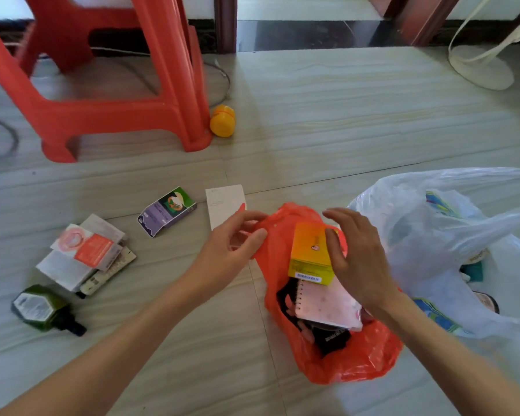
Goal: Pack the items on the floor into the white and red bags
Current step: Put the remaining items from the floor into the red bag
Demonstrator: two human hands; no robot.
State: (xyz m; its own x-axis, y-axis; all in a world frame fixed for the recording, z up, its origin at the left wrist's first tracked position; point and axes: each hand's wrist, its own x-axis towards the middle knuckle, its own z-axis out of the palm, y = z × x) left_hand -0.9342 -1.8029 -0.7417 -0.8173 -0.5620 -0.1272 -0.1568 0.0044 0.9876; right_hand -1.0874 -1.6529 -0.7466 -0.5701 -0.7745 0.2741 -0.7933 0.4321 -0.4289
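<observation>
The red bag [351,361] lies open on the tiled floor with a pink spiral notebook [327,307] and dark items inside. My left hand [231,247] pinches the bag's left handle. My right hand [354,253] rests against an orange-yellow box [309,253] at the bag's mouth, thumb on its face. The white bag [432,235] lies to the right, holding several items. Left on the floor are a purple-green box [167,211], a white card [224,202], a pile of sachets and a tube [84,253], and a green bottle [42,307].
A red plastic stool [108,109] stands at the back left with a yellow round object [222,121] beside its leg. A white fan base [481,67] is at the back right. Cables trail under the stool.
</observation>
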